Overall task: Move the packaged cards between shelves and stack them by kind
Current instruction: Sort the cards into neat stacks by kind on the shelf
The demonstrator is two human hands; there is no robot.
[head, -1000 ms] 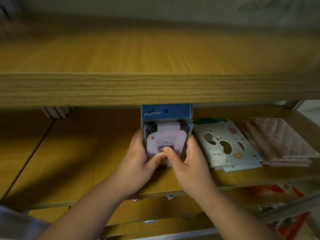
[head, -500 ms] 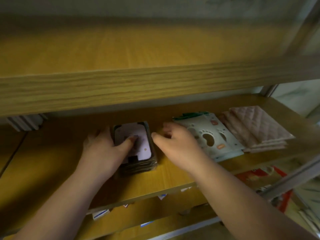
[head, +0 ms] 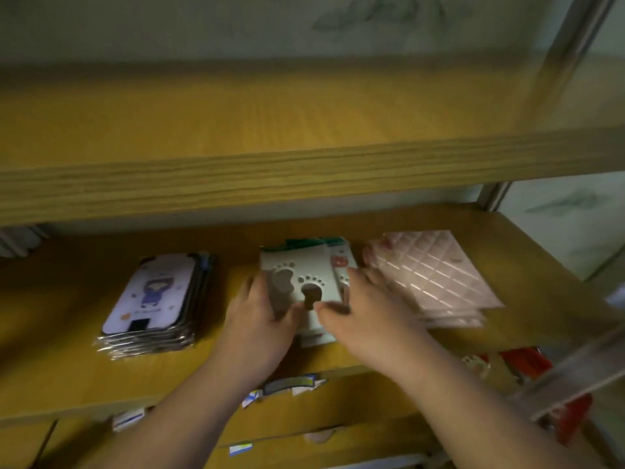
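Both hands have let go of the purple pile (head: 152, 299) at middle left, and now the left hand (head: 260, 319) and right hand (head: 368, 316) pinch the paw-print cards (head: 297, 282) in the middle, likely next to tidy.

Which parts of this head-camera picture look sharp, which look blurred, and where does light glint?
Head view: the lilac card stack is fairly sharp, with glints along its plastic edges; both hands, left hand and right hand, and the footprint cards are motion-smeared; the upper shelf edge bows from wide-angle distortion; lighting is dim and yellowish.
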